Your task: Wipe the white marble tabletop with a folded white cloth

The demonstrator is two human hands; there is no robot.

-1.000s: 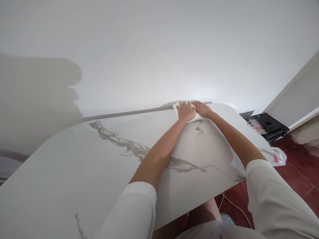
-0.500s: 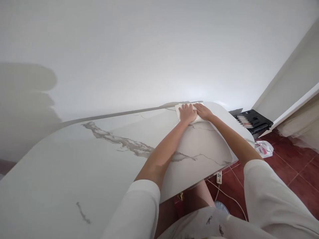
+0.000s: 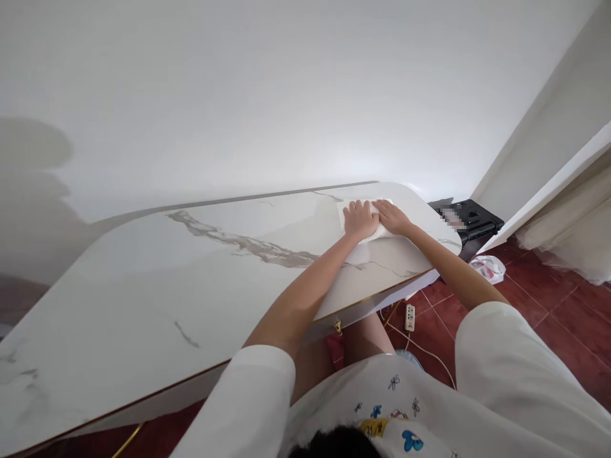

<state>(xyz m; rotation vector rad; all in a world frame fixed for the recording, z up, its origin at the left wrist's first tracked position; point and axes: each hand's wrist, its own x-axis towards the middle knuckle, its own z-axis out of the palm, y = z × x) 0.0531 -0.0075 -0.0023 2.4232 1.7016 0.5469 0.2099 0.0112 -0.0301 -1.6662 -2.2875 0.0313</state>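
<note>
The person's left hand [image 3: 361, 219] and right hand [image 3: 392, 217] lie palm down on a white cloth [image 3: 381, 233], side by side, their fingers stretched out over it rather than clenched around it. The cloth rests on the table [image 3: 229, 318], toward its far right end and near the rounded corner by the wall [image 3: 267, 114]. The left fingers are spread and point toward the wall; the right ones slant inward toward the left hand. Grey veins run across the white tabletop, the broadest to the left of the cloth, and a small gold knob [image 3: 338, 327] shows on the front below the edge. Past the table's right end stands a black case [image 3: 480, 218], with a plastic bag [image 3: 491, 270] near it on the red tiled floor [image 3: 554, 337]. A power strip [image 3: 409, 317] lies on the tiles, between the table and the right sleeve [image 3: 506, 356].
</note>
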